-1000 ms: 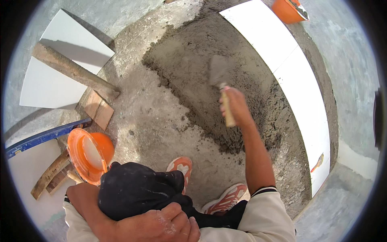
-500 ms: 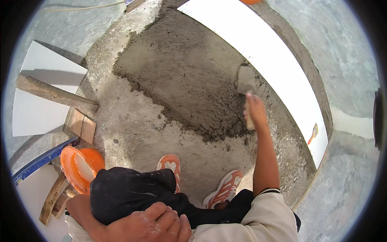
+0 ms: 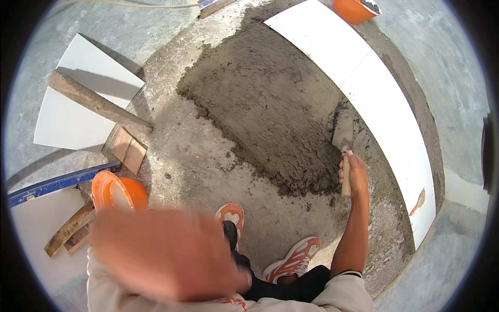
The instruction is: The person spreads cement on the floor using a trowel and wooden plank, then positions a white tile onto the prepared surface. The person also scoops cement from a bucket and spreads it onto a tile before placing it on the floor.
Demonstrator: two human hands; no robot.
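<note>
My right hand [image 3: 355, 171] is wrapped round the light wooden handle of a trowel [image 3: 342, 132], whose grey blade lies on the wet mortar bed [image 3: 260, 109] beside the long white tile strip [image 3: 390, 119]. A small orange-and-pale smear or object [image 3: 417, 203] shows near the strip's lower end. My left hand [image 3: 166, 249] is a motion-blurred shape low over my lap, hiding much of the dark clothing there; its fingers and anything in them cannot be made out.
An orange bucket [image 3: 135, 195], blue level [image 3: 62, 182] and wood offcuts [image 3: 70, 229] lie at left. White tiles [image 3: 62, 119] lean on the wall behind a mortar-coated timber [image 3: 99, 99]. Another orange bucket [image 3: 351, 10] holds mortar at the top. My shoes [image 3: 291, 257] stand on rough floor.
My right hand and trowel have moved right and down across the mortar toward the white strip. My left hand, resting in sharp view earlier, has moved and is now blurred.
</note>
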